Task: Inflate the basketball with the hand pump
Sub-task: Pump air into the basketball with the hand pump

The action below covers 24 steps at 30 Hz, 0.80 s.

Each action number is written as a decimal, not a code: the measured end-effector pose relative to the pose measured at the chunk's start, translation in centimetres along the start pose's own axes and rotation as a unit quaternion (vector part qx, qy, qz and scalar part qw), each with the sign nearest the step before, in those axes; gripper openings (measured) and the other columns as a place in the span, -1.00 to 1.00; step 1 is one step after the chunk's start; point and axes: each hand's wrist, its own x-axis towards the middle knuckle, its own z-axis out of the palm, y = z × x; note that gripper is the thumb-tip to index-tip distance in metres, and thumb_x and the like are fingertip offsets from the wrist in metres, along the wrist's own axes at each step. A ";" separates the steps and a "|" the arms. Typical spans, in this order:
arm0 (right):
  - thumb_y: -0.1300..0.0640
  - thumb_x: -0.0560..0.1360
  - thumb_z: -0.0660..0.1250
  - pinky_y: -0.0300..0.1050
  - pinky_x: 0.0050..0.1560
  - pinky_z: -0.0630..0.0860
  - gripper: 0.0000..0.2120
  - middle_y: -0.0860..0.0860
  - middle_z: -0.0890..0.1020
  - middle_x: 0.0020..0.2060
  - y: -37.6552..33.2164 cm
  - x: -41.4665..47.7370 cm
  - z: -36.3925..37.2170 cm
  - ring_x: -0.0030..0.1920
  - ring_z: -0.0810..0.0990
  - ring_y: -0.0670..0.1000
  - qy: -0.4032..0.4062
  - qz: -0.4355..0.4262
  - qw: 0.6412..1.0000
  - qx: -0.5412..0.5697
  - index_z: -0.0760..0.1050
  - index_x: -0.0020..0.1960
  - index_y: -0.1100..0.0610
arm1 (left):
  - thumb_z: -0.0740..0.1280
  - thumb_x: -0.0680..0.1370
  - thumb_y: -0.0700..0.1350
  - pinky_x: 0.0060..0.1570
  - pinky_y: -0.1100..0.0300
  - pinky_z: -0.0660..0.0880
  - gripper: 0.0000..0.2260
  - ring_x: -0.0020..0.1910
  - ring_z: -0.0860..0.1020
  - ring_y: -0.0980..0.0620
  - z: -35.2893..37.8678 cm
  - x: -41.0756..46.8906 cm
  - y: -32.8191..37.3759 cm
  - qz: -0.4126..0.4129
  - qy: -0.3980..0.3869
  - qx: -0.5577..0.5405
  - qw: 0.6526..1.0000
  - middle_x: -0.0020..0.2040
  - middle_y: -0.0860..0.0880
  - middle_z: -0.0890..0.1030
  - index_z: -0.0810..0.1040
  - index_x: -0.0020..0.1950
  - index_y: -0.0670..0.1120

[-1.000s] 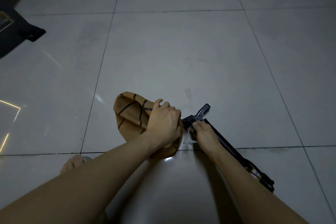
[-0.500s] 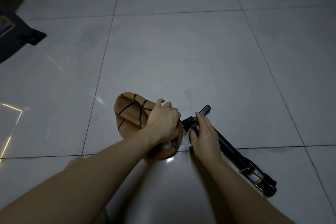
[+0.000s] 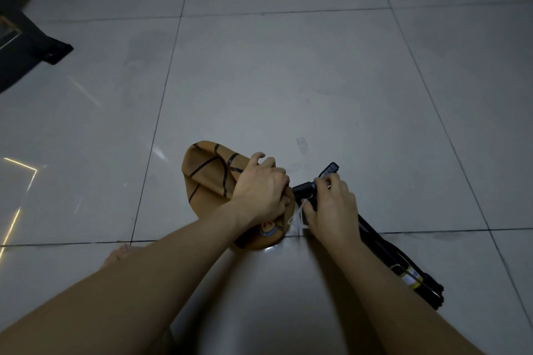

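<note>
The flat, crumpled ball (image 3: pixel 207 181) was held on the tiled floor (image 3: pixel 288 81) near the centre and was gripped from above by the left hand (image 3: pixel 259 187), fingers curled round a fold. The pump (image 3: pixel 377 245) was laid just right of the ball, head toward it and body run to the near right. Its head end was gripped by the right hand (image 3: pixel 331 207), fingers closed round it, with a white tag (image 3: pixel 298 217) seen between the hands.

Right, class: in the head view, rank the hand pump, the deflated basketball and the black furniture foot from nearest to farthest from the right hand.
1. hand pump, gripped by the right hand.
2. basketball, just left of it.
3. black furniture foot, far upper left.
</note>
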 end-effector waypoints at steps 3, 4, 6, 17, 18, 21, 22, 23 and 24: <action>-0.07 0.49 0.40 0.09 -0.03 0.44 -0.55 0.16 0.53 0.15 0.3 0.4 -0.4 0.10 0.51 0.18 -0.019 -0.022 0.996 -0.084 0.49 0.31 0.10 | 0.26 0.52 0.06 0.46 -0.04 0.15 -0.79 0.13 0.48 0.00 0.0 -0.1 -0.1 0.002 0.006 -0.004 1.000 -0.11 0.09 0.61 0.63 -0.10 -0.01; -0.08 0.49 0.40 0.09 -0.01 0.43 -0.49 0.15 0.51 0.17 0.3 0.4 -0.5 0.12 0.50 0.17 -0.022 -0.024 0.995 -0.094 0.44 0.36 0.09 | 0.27 0.52 0.06 0.46 -0.04 0.15 -0.80 0.12 0.48 0.01 0.0 -0.1 -0.1 0.001 0.008 -0.006 1.000 -0.12 0.09 0.62 0.62 -0.11 -0.01; -0.08 0.46 0.43 0.07 0.00 0.43 -0.41 0.12 0.51 0.14 0.1 0.5 -0.8 0.10 0.50 0.15 -0.014 -0.017 0.994 -0.106 0.37 0.39 0.14 | 0.27 0.52 0.05 0.46 -0.04 0.16 -0.82 0.11 0.49 0.01 0.0 -0.1 -0.1 0.000 0.009 -0.011 1.000 -0.13 0.09 0.61 0.59 -0.15 0.00; -0.02 0.53 0.36 0.01 0.08 0.43 -0.62 0.15 0.54 0.07 0.7 1.7 -1.1 0.08 0.50 0.16 -0.084 -0.037 0.994 -0.065 0.44 0.18 0.22 | 0.28 0.50 0.08 0.45 -0.03 0.16 -0.79 0.11 0.48 0.00 0.3 0.0 -0.3 0.006 0.017 -0.012 1.000 -0.12 0.10 0.63 0.65 -0.11 0.00; -0.02 0.54 0.35 0.00 0.09 0.42 -0.64 0.15 0.53 0.08 0.8 1.9 -1.2 0.09 0.50 0.15 -0.096 -0.038 0.993 -0.055 0.44 0.18 0.22 | 0.28 0.50 0.08 0.46 -0.03 0.15 -0.78 0.12 0.47 -0.01 0.3 0.0 -0.2 0.006 0.018 -0.010 1.000 -0.10 0.09 0.63 0.65 -0.10 0.00; -0.01 0.55 0.31 -0.04 0.10 0.40 -0.65 0.15 0.51 0.12 1.0 2.5 -1.4 0.10 0.48 0.13 -0.122 -0.049 0.990 -0.051 0.42 0.21 0.20 | 0.27 0.52 0.09 0.48 -0.04 0.13 -0.76 0.16 0.45 -0.03 0.4 0.1 -0.2 0.003 0.020 -0.006 1.000 -0.05 0.06 0.61 0.66 -0.04 0.00; -0.01 0.56 0.30 -0.05 0.09 0.40 -0.65 0.15 0.50 0.12 1.0 2.7 -1.5 0.10 0.48 0.13 -0.127 -0.054 0.989 -0.053 0.41 0.22 0.19 | 0.27 0.51 0.10 0.48 -0.05 0.13 -0.74 0.17 0.44 -0.04 0.4 0.2 -0.1 0.000 0.023 -0.005 1.000 -0.02 0.04 0.59 0.67 -0.02 0.00; -0.01 0.55 0.30 -0.06 0.08 0.40 -0.65 0.15 0.49 0.13 1.0 2.9 -1.6 0.08 0.48 0.12 -0.129 -0.059 0.988 -0.054 0.41 0.22 0.19 | 0.27 0.51 0.11 0.49 -0.05 0.12 -0.73 0.19 0.43 -0.05 0.5 0.3 -0.1 -0.001 0.027 -0.003 1.000 0.01 0.03 0.57 0.68 -0.01 0.00; -0.01 0.55 0.30 -0.05 0.06 0.40 -0.66 0.15 0.48 0.12 0.9 3.1 -1.7 0.07 0.48 0.13 -0.129 -0.062 0.988 -0.053 0.42 0.21 0.19 | 0.28 0.50 0.12 0.51 -0.06 0.10 -0.72 0.21 0.41 -0.05 0.5 0.3 -0.1 -0.003 0.034 -0.003 0.999 0.06 0.02 0.55 0.70 0.00 0.01</action>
